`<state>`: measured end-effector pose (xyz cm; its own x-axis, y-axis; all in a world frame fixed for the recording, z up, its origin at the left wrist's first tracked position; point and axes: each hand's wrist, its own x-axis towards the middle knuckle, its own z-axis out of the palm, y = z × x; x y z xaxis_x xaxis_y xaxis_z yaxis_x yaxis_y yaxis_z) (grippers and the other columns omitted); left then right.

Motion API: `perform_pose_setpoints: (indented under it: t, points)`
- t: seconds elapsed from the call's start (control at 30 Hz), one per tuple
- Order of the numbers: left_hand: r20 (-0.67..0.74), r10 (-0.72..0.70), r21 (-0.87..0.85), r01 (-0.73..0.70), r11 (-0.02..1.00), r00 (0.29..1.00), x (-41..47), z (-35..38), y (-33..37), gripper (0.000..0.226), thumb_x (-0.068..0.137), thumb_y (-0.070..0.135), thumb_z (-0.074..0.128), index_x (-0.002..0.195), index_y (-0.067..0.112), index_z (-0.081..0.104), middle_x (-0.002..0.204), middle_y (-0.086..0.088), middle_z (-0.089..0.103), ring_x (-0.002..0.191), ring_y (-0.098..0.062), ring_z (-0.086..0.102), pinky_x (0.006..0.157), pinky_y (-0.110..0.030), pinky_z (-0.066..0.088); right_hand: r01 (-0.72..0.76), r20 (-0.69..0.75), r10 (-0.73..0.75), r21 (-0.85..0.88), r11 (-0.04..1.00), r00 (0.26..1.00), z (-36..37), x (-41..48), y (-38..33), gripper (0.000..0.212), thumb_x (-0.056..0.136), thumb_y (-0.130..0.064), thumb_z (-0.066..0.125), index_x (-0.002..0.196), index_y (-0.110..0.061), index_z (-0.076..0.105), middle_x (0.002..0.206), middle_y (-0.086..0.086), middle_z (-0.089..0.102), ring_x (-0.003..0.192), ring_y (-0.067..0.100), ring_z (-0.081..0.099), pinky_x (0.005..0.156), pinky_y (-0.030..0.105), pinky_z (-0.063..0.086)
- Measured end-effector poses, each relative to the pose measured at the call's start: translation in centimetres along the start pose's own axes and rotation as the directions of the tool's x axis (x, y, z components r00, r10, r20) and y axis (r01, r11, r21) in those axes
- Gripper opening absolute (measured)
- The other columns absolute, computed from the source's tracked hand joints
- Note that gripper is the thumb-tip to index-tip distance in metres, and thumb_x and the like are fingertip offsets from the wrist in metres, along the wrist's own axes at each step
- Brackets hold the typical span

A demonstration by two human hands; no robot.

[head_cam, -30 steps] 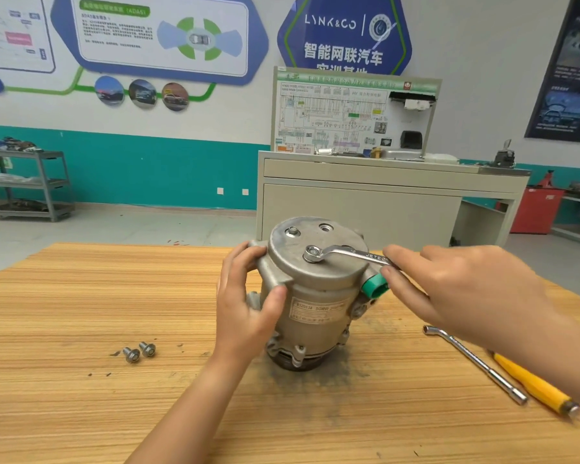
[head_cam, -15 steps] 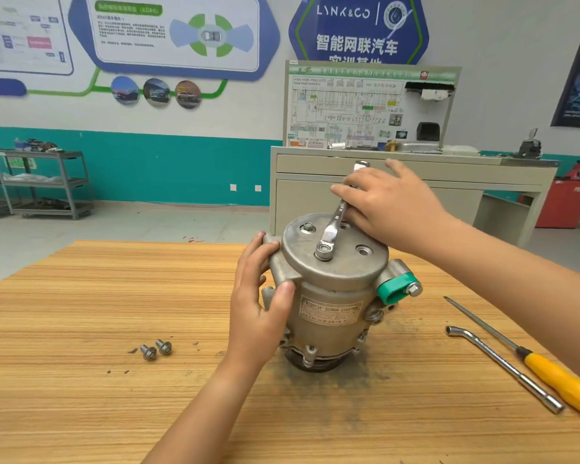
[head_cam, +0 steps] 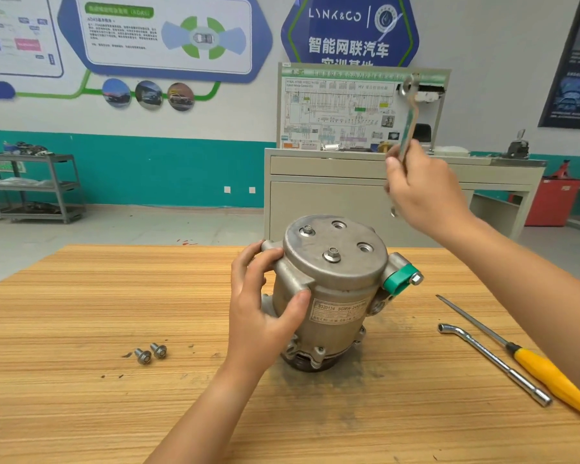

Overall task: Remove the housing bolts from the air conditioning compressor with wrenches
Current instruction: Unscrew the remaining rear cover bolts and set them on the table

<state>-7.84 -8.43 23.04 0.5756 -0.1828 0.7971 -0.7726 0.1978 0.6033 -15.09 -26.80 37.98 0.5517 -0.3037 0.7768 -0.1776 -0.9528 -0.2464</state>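
Observation:
The grey metal compressor [head_cam: 335, 296] stands upright on the wooden table [head_cam: 81, 329], its round end cover facing up. Two bolts remain in the cover: one near the front [head_cam: 331, 255] and one at the back left [head_cam: 306, 231]; two other holes are empty. My left hand [head_cam: 265, 303] grips the compressor's left side, thumb on the front of the body. My right hand [head_cam: 422, 192] holds a ring wrench [head_cam: 407, 118] raised nearly upright above and behind the compressor, clear of the bolts. Two loose bolts [head_cam: 150, 353] lie on the table to the left.
An L-shaped socket wrench [head_cam: 493, 363] and a yellow-handled screwdriver [head_cam: 549, 373] lie on the table at the right. A beige cabinet [head_cam: 332, 202] with a wiring display board stands behind the table. A metal shelf cart [head_cam: 31, 185] is at the far left wall.
My right hand swung the wrench round on the front bolt, then lifted it off the cover and raised it upright. My left hand kept its grip on the compressor.

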Motion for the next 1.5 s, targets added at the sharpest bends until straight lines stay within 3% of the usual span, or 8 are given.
perform_pose_setpoints:
  t: [0.1, 0.33, 0.5, 0.7, 1.13, 1.23, 1.33, 1.5]
  points:
    - [-0.022, 0.007, 0.014, -0.006, 1.000, 1.000, -0.1, 0.0, -0.1, 0.046, 0.068, 0.041, 0.059, 0.113, 0.037, 0.047, 0.129, 0.001, 0.040, 0.125, -0.008, 0.041, 0.101, -0.021, 0.040, 0.046, 0.120, -0.054, 0.069, 0.997, 0.991, -2.1, -2.1, -0.9, 0.030, 0.098, -0.020, 0.032, 0.127, -0.013, 0.037, 0.071, 0.017, 0.058, 0.066, 0.038, 0.057, 0.064, 0.048, 0.047]
    - [-0.041, 0.050, 0.029, -0.049, 0.998, 0.998, -0.2, 0.2, 0.0, 0.048, 0.066, 0.042, 0.061, 0.111, 0.036, 0.045, 0.123, 0.004, 0.037, 0.122, 0.009, 0.035, 0.099, -0.014, 0.037, 0.276, 0.414, -0.160, -0.238, 0.931, 0.896, -6.2, -8.9, -3.2, 0.047, 0.086, -0.045, 0.017, 0.132, -0.051, 0.015, 0.054, -0.012, 0.035, 0.056, 0.017, 0.043, 0.052, 0.030, 0.034]
    - [-0.031, 0.057, 0.030, -0.056, 0.998, 0.998, -0.3, 0.4, 0.2, 0.048, 0.066, 0.043, 0.062, 0.111, 0.036, 0.044, 0.123, 0.007, 0.036, 0.120, 0.012, 0.034, 0.097, -0.010, 0.036, 0.348, 0.445, -0.140, -0.431, 0.832, 0.885, -6.5, -10.9, -3.3, 0.047, 0.092, -0.043, 0.015, 0.128, -0.042, -0.014, 0.060, -0.011, 0.048, 0.072, 0.016, 0.059, 0.053, 0.029, 0.039]
    - [-0.023, 0.068, 0.041, -0.067, 0.997, 0.997, -0.3, 0.3, 0.1, 0.041, 0.068, 0.044, 0.062, 0.105, 0.037, 0.049, 0.125, 0.007, 0.035, 0.122, 0.009, 0.034, 0.097, -0.010, 0.035, 0.350, 0.461, -0.080, -0.539, 0.766, 0.884, -6.2, -10.6, -2.6, 0.049, 0.096, -0.039, 0.020, 0.135, -0.043, -0.010, 0.084, -0.011, 0.060, 0.079, 0.015, 0.060, 0.058, 0.027, 0.043]
    - [-0.067, 0.126, 0.115, -0.118, 0.986, 0.990, -0.8, 1.0, 0.3, 0.054, 0.065, 0.047, 0.067, 0.111, 0.027, 0.047, 0.123, 0.009, 0.032, 0.119, 0.012, 0.032, 0.093, -0.002, 0.028, 0.457, 0.560, -0.049, -0.619, 0.639, 0.827, -5.4, -13.0, -5.5, 0.083, 0.076, 0.005, 0.028, 0.141, -0.012, -0.020, 0.059, 0.000, 0.027, 0.042, 0.014, 0.026, 0.037, 0.025, 0.018]
    - [-0.063, 0.111, 0.100, -0.105, 0.989, 0.992, -0.8, 1.0, 0.3, 0.053, 0.064, 0.047, 0.068, 0.110, 0.028, 0.050, 0.123, 0.010, 0.033, 0.119, 0.011, 0.033, 0.094, -0.003, 0.028, 0.400, 0.470, -0.060, -0.670, 0.625, 0.880, -5.4, -13.5, -5.7, 0.081, 0.072, 0.005, 0.026, 0.145, -0.012, -0.004, 0.057, 0.003, 0.021, 0.036, 0.013, 0.018, 0.036, 0.022, 0.010]
    - [-0.059, 0.114, 0.108, -0.107, 0.988, 0.992, -0.7, 0.9, 0.4, 0.052, 0.063, 0.047, 0.069, 0.108, 0.027, 0.051, 0.120, 0.006, 0.036, 0.118, 0.011, 0.034, 0.094, -0.003, 0.029, 0.294, 0.390, -0.061, -0.573, 0.765, 0.919, -5.5, -13.2, -5.7, 0.073, 0.053, 0.000, 0.078, 0.122, -0.005, 0.058, 0.047, 0.004, 0.013, 0.033, 0.008, 0.007, 0.049, 0.008, 0.011]
    - [-0.054, 0.115, 0.109, -0.109, 0.988, 0.992, -0.4, 0.6, 0.5, 0.049, 0.063, 0.045, 0.067, 0.107, 0.027, 0.053, 0.118, -0.004, 0.039, 0.116, 0.012, 0.036, 0.093, -0.004, 0.031, 0.300, 0.354, -0.112, -0.536, 0.789, 0.928, -5.0, -13.3, -5.0, 0.072, 0.040, -0.005, 0.088, 0.109, -0.002, 0.067, 0.038, 0.007, 0.028, 0.032, 0.010, 0.011, 0.051, 0.009, 0.012]
